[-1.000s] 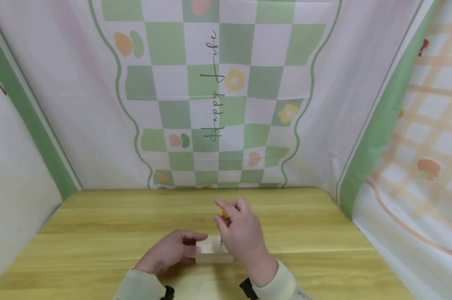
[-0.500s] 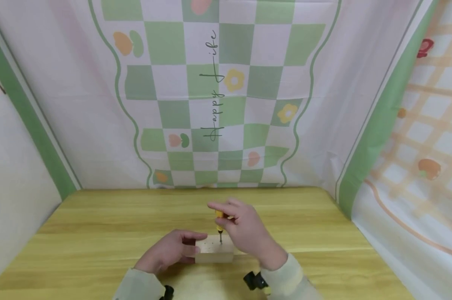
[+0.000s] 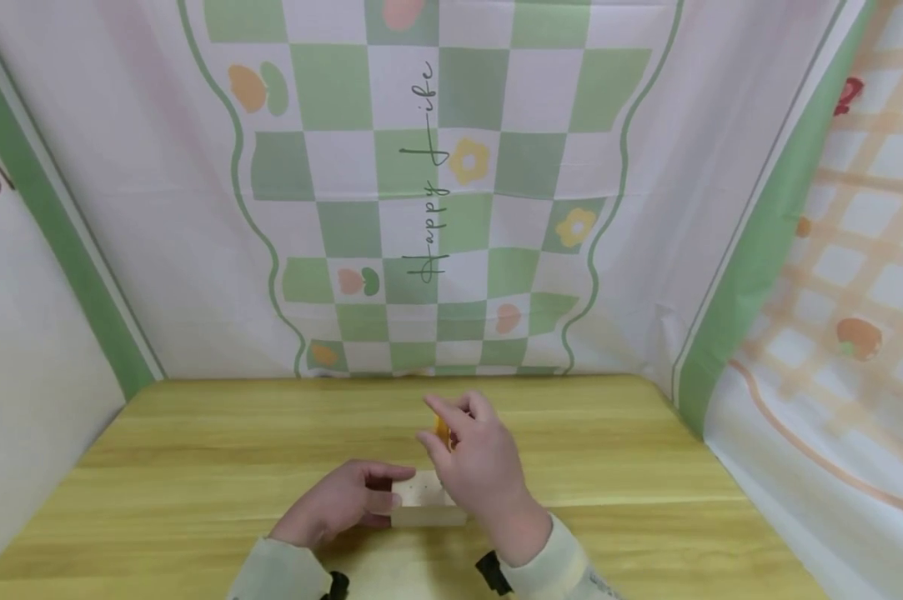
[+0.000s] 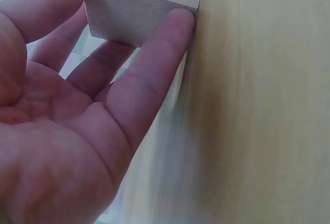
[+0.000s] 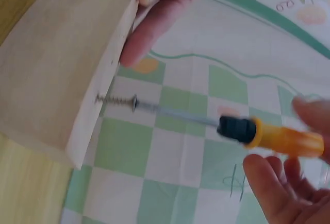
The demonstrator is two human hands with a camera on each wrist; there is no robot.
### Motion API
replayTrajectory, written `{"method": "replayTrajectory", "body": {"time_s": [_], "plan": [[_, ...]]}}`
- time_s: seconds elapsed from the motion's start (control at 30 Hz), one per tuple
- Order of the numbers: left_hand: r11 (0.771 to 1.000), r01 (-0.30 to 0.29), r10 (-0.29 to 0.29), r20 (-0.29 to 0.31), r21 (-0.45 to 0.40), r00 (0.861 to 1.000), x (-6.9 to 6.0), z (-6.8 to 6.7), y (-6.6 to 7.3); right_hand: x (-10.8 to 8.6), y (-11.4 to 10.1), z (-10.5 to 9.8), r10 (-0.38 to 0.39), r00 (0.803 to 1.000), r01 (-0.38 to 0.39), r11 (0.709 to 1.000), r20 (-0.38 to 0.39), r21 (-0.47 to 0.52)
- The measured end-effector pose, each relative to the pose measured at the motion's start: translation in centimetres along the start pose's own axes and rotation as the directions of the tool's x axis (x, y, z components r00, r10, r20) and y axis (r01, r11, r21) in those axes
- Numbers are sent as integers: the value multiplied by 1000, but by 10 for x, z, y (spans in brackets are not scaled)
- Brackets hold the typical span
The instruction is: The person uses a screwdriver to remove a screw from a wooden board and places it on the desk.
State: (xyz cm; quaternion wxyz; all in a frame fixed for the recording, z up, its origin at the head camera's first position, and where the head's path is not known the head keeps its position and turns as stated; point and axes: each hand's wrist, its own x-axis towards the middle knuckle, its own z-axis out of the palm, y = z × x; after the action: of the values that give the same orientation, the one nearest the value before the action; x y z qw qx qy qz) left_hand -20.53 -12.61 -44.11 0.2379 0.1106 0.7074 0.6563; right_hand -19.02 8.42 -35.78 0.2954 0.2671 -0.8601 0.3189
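Observation:
A pale wooden block (image 3: 430, 515) with small holes in its top face rests on the table. My left hand (image 3: 334, 505) grips its left end; in the left wrist view, thumb and fingers lie along the block's (image 4: 136, 14) edges. My right hand (image 3: 485, 467) is at the yellow handle of a screwdriver (image 3: 443, 428), its fingertips around the handle. In the right wrist view, the screwdriver (image 5: 286, 139) has a black collar and a metal shaft meeting the head of a screw (image 5: 118, 100). The screw's tip is at the block's face, with most of its thread showing.
The wooden table (image 3: 196, 442) extends on both sides of the hands. Behind it hangs a green-and-white checked cloth (image 3: 406, 225), with further cloth walls to the left and right (image 3: 856, 275).
My right hand turned away at the handle, showing more of the screwdriver, then rolled back over it, hiding the shaft in the head view. Left hand and block stay put.

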Motion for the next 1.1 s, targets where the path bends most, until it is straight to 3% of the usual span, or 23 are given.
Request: {"method": "replayTrajectory", "body": {"time_s": [0.1, 0.2, 0.37, 0.47, 0.53, 0.63, 0.7, 0.73, 0.77, 0.83, 0.93, 1.0, 1.1], "plan": [[1000, 0, 0, 5, -10, 1000, 0, -1, 0, -1, -4, 5, -26, 997, 22, 998, -74, -53], [1000, -1, 1, 7, -11, 1000, -1, 1, 1, -2, -5, 6, -38, 993, 34, 999, -112, -35], [1000, 0, 0, 7, -3, 1000, -1, 2, 3, -2, -2, 3, -13, 996, 19, 997, -87, 74], [1000, 0, 0, 5, 0, 1000, -2, 2, 4, 2, 4, -3, 2, 1000, -7, 982, 25, 188], [1000, -1, 1, 4, 4, 1000, -2, 1, 4, 5, 10, -8, 7, 991, -46, 957, 136, 287], [1000, -2, 2, 5, 5, 1000, -3, 0, 3, 11, 20, -16, 27, 949, -167, 889, 313, 427], [1000, 0, 0, 6, -1, 1000, -3, 0, 3, 14, 25, -20, 45, 922, -234, 855, 383, 463], [1000, 0, 0, 8, -6, 1000, -2, -1, 2, 14, 25, -21, 54, 913, -256, 847, 404, 466], [1000, -1, 1, 9, -8, 1000, -2, -1, 2, 13, 25, -22, 59, 909, -258, 858, 413, 445], [1000, -4, 4, 13, -7, 1000, -2, -1, 1, 9, 22, -21, 55, 922, -205, 908, 382, 365], [1000, -4, 4, 18, -9, 1000, -1, -1, 0, 2, 12, -15, 25, 967, -73, 981, 253, 182], [1000, -3, 3, 18, -11, 1000, 0, -1, 0, -1, 6, -10, -8, 990, -2, 997, 138, 72], [1000, -1, 1, 15, -17, 1000, 0, -1, 1, -3, 1, -2, -52, 999, 52, 999, 3, -8]]}}
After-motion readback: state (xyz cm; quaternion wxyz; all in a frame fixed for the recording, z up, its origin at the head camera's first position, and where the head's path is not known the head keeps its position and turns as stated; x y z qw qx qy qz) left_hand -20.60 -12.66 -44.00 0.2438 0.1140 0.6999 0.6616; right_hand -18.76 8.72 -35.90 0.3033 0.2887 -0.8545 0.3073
